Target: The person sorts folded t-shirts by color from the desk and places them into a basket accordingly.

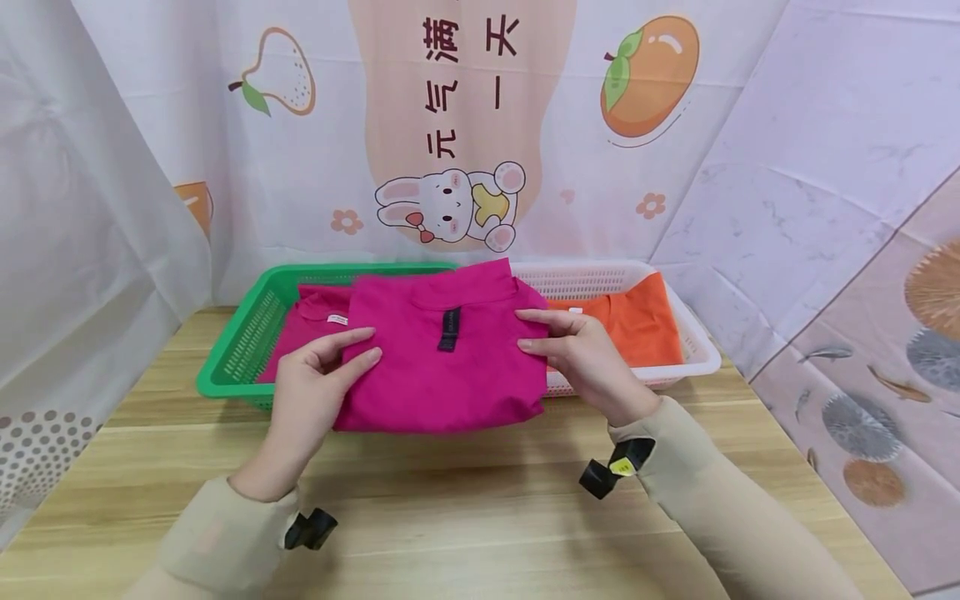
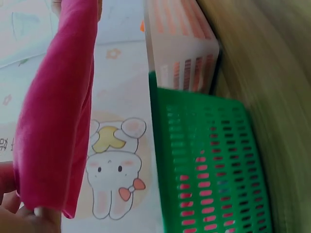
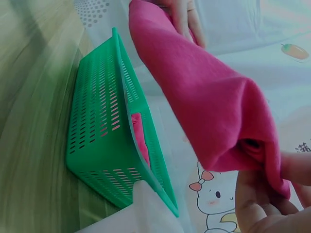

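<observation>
A folded magenta shirt (image 1: 450, 367) with a black neck label is held up in the air by both hands, in front of the two baskets. My left hand (image 1: 318, 387) pinches its left side, fingers and thumb near the edge. On the opposite side my right hand (image 1: 588, 358) pinches the edge between thumb and fingers. From the right wrist, the shirt (image 3: 209, 92) shows as a folded bundle with an opening at its end. Partly hidden behind it, another magenta garment (image 1: 318, 304) with a white label lies in the green basket (image 1: 240, 333).
Beside the green basket stands a white basket (image 1: 693, 346) with an orange garment (image 1: 645, 325) inside. Both rest on a wood-grain table (image 1: 420, 508) against a printed curtain (image 1: 292, 192). Black wrist cameras sit at both cuffs.
</observation>
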The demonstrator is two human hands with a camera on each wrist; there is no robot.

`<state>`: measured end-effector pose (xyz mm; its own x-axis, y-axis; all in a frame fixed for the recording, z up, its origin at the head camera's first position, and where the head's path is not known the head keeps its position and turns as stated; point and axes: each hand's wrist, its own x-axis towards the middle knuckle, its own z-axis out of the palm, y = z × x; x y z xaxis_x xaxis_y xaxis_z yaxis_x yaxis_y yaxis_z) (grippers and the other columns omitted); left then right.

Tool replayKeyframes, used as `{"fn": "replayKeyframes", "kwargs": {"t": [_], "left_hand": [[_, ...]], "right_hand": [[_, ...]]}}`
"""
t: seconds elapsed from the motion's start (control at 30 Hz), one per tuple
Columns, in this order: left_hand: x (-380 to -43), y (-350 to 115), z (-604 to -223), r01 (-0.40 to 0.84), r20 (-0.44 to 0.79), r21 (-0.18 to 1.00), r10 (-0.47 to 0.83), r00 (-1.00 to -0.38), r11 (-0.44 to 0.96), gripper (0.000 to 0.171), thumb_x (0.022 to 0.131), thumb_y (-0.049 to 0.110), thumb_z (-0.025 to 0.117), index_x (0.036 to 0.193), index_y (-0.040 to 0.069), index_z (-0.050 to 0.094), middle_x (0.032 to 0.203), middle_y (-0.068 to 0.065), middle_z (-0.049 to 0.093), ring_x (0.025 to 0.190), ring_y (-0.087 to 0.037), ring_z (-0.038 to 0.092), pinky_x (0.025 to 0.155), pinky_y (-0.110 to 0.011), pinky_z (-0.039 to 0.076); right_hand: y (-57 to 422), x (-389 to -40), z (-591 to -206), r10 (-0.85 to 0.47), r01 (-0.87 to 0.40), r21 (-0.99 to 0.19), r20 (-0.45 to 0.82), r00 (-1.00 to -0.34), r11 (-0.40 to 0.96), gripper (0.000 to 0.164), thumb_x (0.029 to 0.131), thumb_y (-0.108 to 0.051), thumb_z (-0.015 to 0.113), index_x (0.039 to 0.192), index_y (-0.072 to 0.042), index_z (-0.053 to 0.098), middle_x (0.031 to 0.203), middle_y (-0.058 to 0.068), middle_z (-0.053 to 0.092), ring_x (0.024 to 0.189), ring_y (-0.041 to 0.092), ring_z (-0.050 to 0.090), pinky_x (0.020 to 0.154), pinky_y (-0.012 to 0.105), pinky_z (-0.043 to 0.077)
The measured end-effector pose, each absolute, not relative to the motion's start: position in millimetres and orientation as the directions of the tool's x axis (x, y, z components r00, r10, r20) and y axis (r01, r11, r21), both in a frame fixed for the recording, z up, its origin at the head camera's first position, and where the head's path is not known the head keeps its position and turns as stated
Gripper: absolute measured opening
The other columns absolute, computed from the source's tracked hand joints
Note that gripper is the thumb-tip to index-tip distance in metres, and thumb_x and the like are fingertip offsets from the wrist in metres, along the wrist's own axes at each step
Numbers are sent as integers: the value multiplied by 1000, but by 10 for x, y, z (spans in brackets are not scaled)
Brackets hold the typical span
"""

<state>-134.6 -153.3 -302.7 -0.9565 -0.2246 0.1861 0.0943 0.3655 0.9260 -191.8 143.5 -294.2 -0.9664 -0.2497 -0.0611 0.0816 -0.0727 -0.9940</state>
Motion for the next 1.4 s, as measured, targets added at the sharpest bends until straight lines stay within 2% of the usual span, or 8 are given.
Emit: {"fn": "replayKeyframes", "kwargs": {"t": [0.1,0.3,0.37,0.6,0.77,0.9,1.17,1.4], "left_hand": [[-1385,-1588,-2988,88,200,911,-243,-949,404,37,89,29,75,124,19,72,113,1,71,85,-2,56,61,-15,48],[-1501,-1709,-2942,95,242,877,-262,-934,472,37,92,29,71,127,18,69,77,14,59,58,-3,50,54,-17,43],[-1550,-1751,-2941,103,260,866,-264,-929,489,36,93,28,70,128,17,69,75,14,58,55,-3,50,53,-16,44],[-1701,-1871,-2946,101,275,857,-283,-919,505,37,97,27,64,132,15,65,112,-11,67,67,-1,54,56,-12,47],[-1783,-1960,-2930,83,253,869,-294,-922,488,38,100,25,59,135,14,62,134,-14,62,90,-2,51,62,-9,47],[-1849,-2026,-2927,60,233,877,-312,-921,476,37,101,24,56,137,15,60,137,-14,60,96,-1,49,66,-8,46],[-1949,-2120,-2923,-7,166,895,-348,-923,445,38,102,25,54,139,16,58,145,-13,54,106,-2,47,70,-7,45],[-2036,-2187,-2952,-54,142,885,-380,-914,462,38,102,24,54,140,19,57,147,-9,53,125,-17,47,74,-9,42]], "right_hand": [[1351,-1966,-2887,-243,78,-994,-59,-968,-71,49,89,5,65,137,0,57,121,5,65,94,11,69,83,26,59],[1190,-2102,-2792,-245,66,-997,-54,-968,-41,47,90,3,66,136,-3,59,127,10,62,92,11,68,84,25,58],[1136,-2152,-2774,-243,63,-997,-53,-969,-33,46,90,2,66,135,-4,61,131,11,60,93,11,68,85,25,58],[949,-2327,-2759,-229,74,-997,-71,-971,-5,43,90,0,68,132,-9,65,139,6,55,111,20,64,91,29,57],[816,-2442,-2771,-207,95,-995,-97,-973,19,41,89,-3,70,129,-13,68,138,4,56,109,20,64,94,33,56],[719,-2528,-2794,-192,94,-993,-105,-976,65,39,89,-6,72,126,-17,70,137,3,57,104,17,64,93,34,56],[586,-2669,-2826,-195,65,-991,-87,-977,118,39,88,-7,72,126,-16,70,137,4,58,114,19,62,98,35,54],[464,-2764,-2845,-176,75,-988,-99,-979,138,39,88,-6,72,126,-17,70,141,5,56,120,21,58,96,34,55]]}}
